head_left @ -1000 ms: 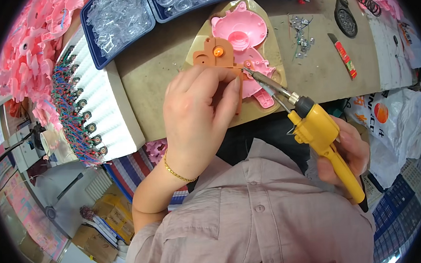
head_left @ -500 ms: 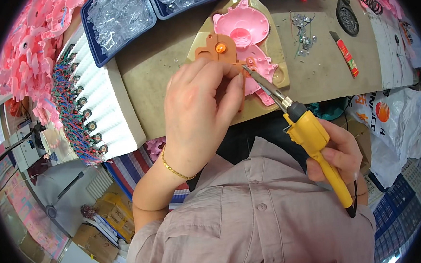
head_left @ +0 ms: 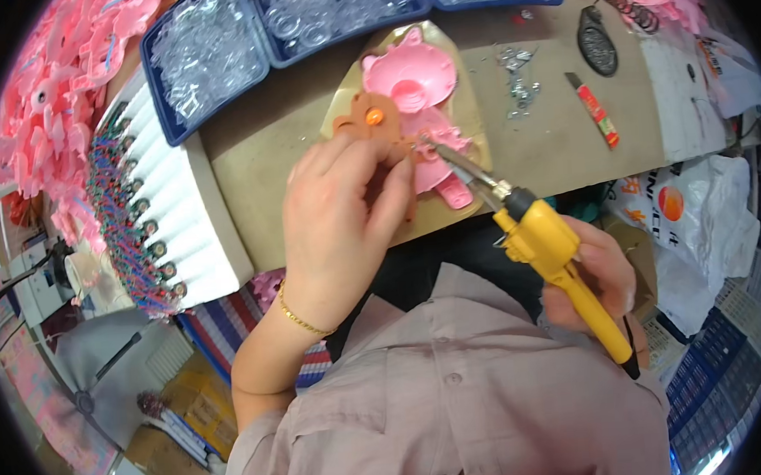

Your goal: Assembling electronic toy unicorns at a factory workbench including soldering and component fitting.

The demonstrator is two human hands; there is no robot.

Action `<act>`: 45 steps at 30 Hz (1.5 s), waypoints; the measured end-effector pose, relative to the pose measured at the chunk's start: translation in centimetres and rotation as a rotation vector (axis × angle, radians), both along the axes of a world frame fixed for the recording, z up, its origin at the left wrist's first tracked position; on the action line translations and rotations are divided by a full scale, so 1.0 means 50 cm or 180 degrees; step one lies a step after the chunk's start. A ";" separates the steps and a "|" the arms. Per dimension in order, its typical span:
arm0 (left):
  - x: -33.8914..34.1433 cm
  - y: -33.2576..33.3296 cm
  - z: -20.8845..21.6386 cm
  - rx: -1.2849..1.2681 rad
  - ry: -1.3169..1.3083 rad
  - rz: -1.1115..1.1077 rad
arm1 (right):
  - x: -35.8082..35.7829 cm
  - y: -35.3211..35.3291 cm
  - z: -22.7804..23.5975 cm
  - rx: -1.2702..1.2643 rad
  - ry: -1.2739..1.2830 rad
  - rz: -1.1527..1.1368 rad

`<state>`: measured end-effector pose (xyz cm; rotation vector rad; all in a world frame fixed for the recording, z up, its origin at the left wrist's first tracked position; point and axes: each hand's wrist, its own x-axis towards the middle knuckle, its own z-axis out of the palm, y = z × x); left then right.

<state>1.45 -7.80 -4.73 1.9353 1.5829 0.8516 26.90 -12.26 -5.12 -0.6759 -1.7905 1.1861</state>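
My right hand [head_left: 594,277] is wrapped round the yellow handle of a soldering iron [head_left: 542,241], built like a gun with a metal barrel. Its tip points up-left at the small details of a pink plastic shell [head_left: 436,175], just right of my left fingertips. My left hand [head_left: 338,192] is closed in a pinch over an orange-brown plate [head_left: 383,107] with a bright orange knob [head_left: 375,116]. What the pinch holds is hidden behind the fingers. Shell and plate rest in a tan moulded holder [head_left: 467,84], beside a round pink shell half [head_left: 418,74].
Blue trays [head_left: 261,58] of clear plastic parts line the back. At left, a white rack [head_left: 210,222] carries wired small round parts [head_left: 149,227], near piled pink pieces [head_left: 50,101]. Right lie loose clear parts [head_left: 521,85], a red-handled cutter [head_left: 597,115] and a dark oval object [head_left: 596,43].
The whole view has shifted, so the bench things sit further left and mostly lower. The iron's tip has moved slightly rightward from my left fingertips. Both hands keep their grips.
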 end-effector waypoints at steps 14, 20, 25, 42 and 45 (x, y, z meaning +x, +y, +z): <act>0.011 0.016 0.009 0.0140 0.0080 -0.0069 | 0.020 0.002 -0.004 0.0618 -0.0342 -0.0359; 0.015 0.003 0.018 0.0052 0.0159 0.0082 | 0.117 0.035 0.022 -0.0448 0.0632 -0.2503; -0.005 -0.009 0.027 -0.0249 0.0213 0.0048 | 0.244 0.153 0.130 0.0072 -0.0415 -0.3112; -0.117 -0.040 0.026 0.0372 0.0613 -0.0471 | -0.148 0.225 0.063 0.0466 -0.1419 -0.0043; -0.098 -0.044 0.032 0.0472 0.0454 -0.0400 | -0.210 0.290 0.042 0.1045 -0.1771 0.0691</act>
